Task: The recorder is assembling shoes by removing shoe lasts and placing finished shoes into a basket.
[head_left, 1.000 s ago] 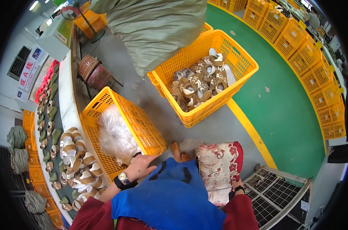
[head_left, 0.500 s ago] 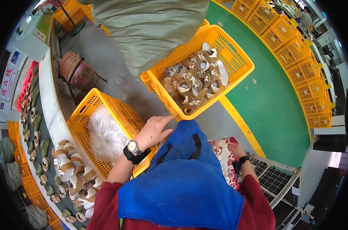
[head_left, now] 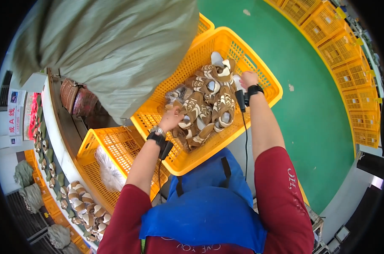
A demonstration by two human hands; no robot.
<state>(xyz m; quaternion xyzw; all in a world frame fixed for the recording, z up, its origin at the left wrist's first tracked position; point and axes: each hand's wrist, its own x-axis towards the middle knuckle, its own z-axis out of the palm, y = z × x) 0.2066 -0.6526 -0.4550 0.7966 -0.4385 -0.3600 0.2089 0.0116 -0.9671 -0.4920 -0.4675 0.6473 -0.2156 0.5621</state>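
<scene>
A yellow plastic crate (head_left: pixel 187 166) in front of me holds a pile of brown-and-white shoes (head_left: pixel 196 103). My left hand (head_left: pixel 171 120) is in the crate at the pile's left side, its fingers apart and touching a shoe. My right hand (head_left: pixel 248 79) is over the pile's right side with its fingers curled, beside a flat white sole-shaped piece (head_left: pixel 237 82). Whatever those fingers hold is hidden. Each wrist wears a black strap with a small dark device; the left also has a watch (head_left: pixel 157 130). A clear plastic bag (head_left: pixel 178 94) lies among the shoes.
A big grey-green cloth sack (head_left: pixel 116 55) hangs over the crate's far left. At left stands another yellow crate (head_left: pixel 116 146) with a clear plastic bundle (head_left: pixel 108 169). Beyond it, shoes (head_left: pixel 84 207) line a conveyor (head_left: pixel 56 180). Stacked crates (head_left: pixel 344 63) line the green floor (head_left: pixel 302 139).
Both hands have moved forward into the crate of shoes: the left from its near edge, the right from down by my side. The view has shifted closer to the crate and sack.
</scene>
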